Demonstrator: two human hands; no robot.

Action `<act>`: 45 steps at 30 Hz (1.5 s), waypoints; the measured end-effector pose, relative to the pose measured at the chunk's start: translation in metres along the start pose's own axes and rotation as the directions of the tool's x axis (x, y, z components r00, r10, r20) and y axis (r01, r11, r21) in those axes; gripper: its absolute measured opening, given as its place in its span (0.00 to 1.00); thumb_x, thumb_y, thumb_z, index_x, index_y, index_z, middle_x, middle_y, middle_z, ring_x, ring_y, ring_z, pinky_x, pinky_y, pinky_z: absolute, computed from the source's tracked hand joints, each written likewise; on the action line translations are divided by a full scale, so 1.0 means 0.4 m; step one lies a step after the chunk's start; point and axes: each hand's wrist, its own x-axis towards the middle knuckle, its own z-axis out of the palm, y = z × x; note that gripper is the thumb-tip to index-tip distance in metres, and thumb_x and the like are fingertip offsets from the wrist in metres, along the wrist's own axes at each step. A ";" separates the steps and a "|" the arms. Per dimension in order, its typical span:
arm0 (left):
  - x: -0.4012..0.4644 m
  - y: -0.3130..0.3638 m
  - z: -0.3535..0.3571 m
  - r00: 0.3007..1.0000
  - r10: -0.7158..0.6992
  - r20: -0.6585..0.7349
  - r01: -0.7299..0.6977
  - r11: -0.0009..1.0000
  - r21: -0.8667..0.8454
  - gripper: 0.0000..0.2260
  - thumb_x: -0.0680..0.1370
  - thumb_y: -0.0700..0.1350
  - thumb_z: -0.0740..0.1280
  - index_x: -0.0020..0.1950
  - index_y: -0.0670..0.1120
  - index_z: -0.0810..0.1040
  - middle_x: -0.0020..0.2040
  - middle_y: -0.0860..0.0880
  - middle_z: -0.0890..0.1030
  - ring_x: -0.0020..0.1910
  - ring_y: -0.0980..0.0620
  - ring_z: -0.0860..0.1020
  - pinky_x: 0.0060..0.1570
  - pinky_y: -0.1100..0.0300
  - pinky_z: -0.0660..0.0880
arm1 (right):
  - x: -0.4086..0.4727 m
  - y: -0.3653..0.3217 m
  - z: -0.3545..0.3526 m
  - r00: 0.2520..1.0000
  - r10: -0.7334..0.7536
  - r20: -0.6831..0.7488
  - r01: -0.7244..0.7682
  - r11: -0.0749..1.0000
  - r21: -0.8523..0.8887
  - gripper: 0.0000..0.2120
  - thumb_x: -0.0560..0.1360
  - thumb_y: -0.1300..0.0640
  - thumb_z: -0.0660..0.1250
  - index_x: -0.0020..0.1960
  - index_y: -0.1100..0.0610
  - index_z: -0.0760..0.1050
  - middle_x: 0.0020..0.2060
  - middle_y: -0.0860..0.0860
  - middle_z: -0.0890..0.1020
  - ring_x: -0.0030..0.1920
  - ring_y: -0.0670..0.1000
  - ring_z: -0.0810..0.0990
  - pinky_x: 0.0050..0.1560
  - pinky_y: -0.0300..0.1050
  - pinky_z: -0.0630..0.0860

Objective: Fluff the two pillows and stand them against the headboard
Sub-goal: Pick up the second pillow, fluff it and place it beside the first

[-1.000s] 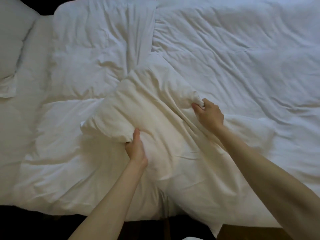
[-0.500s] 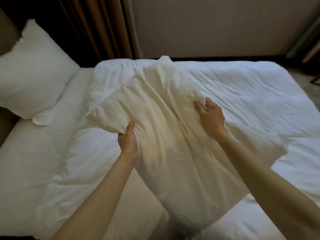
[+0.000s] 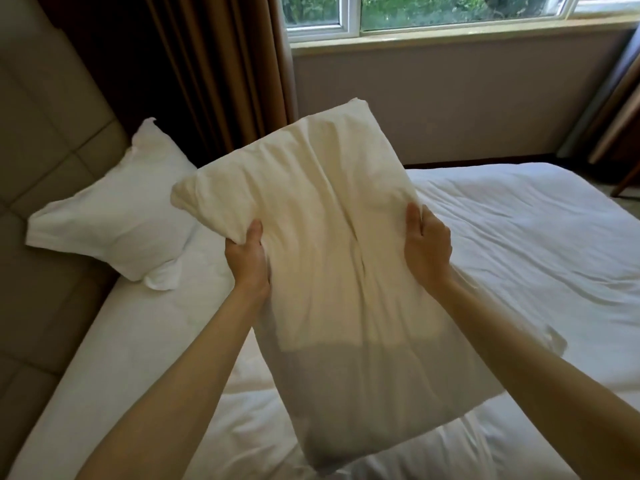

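I hold a cream-white pillow (image 3: 332,258) in the air above the bed, tilted with its top corner toward the window. My left hand (image 3: 247,258) grips its left edge and my right hand (image 3: 427,242) grips its right edge, both pinching folds of the case. A second white pillow (image 3: 114,223) leans against the beige padded headboard (image 3: 45,140) at the left, standing on the mattress, with a flap of its case hanging at its lower corner.
A rumpled white duvet (image 3: 526,244) covers the bed to the right. White sheet (image 3: 114,344) lies bare beside the headboard. Brown curtains (image 3: 221,71) hang behind the far pillow, and a window (image 3: 433,12) sits above a beige wall.
Both hands have lifted the pillow off the duvet into the air. The view has swung up from the bed to show the headboard, the curtain and the window.
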 end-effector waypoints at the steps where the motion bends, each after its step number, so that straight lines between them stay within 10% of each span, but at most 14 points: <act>1: 0.007 0.012 -0.018 1.000 0.015 0.001 -0.015 1.000 0.005 0.18 0.75 0.48 0.70 0.64 0.49 0.75 0.49 0.60 0.79 0.46 0.64 0.78 0.40 0.70 0.72 | -0.014 -0.012 0.009 1.000 -0.010 -0.004 0.010 1.000 0.007 0.21 0.80 0.42 0.48 0.33 0.52 0.63 0.27 0.46 0.72 0.31 0.46 0.71 0.38 0.46 0.65; 14: 0.097 0.061 -0.139 0.987 0.161 0.007 -0.160 0.971 0.179 0.22 0.74 0.49 0.70 0.67 0.45 0.74 0.55 0.53 0.81 0.51 0.55 0.79 0.48 0.67 0.73 | -0.086 -0.047 0.120 0.998 -0.052 0.048 0.047 0.995 0.086 0.19 0.80 0.45 0.50 0.32 0.46 0.60 0.26 0.46 0.70 0.29 0.47 0.69 0.38 0.48 0.67; 27: 0.318 0.116 -0.371 0.967 0.254 0.003 -0.216 0.817 0.534 0.19 0.76 0.51 0.69 0.63 0.43 0.76 0.60 0.46 0.81 0.59 0.45 0.78 0.61 0.51 0.75 | -0.155 -0.107 0.375 0.935 -0.072 0.346 0.035 0.993 0.111 0.23 0.82 0.49 0.50 0.36 0.63 0.68 0.28 0.54 0.73 0.30 0.53 0.71 0.35 0.49 0.67; 37: 0.679 0.265 -0.765 0.968 0.217 0.124 -0.221 0.517 0.827 0.22 0.76 0.57 0.65 0.63 0.43 0.76 0.60 0.43 0.81 0.59 0.41 0.77 0.55 0.51 0.75 | -0.364 -0.302 0.817 0.883 0.086 0.462 -0.102 0.995 0.011 0.23 0.82 0.48 0.49 0.32 0.58 0.63 0.28 0.52 0.70 0.31 0.53 0.70 0.30 0.45 0.64; 45: 0.895 0.418 -1.019 0.974 0.167 0.155 -0.167 0.057 0.984 0.23 0.77 0.61 0.62 0.56 0.41 0.74 0.56 0.41 0.77 0.51 0.40 0.77 0.46 0.51 0.73 | -0.536 -0.458 1.162 0.784 0.280 0.553 -0.300 0.952 -0.056 0.24 0.82 0.51 0.50 0.56 0.69 0.76 0.53 0.66 0.80 0.55 0.64 0.77 0.54 0.52 0.71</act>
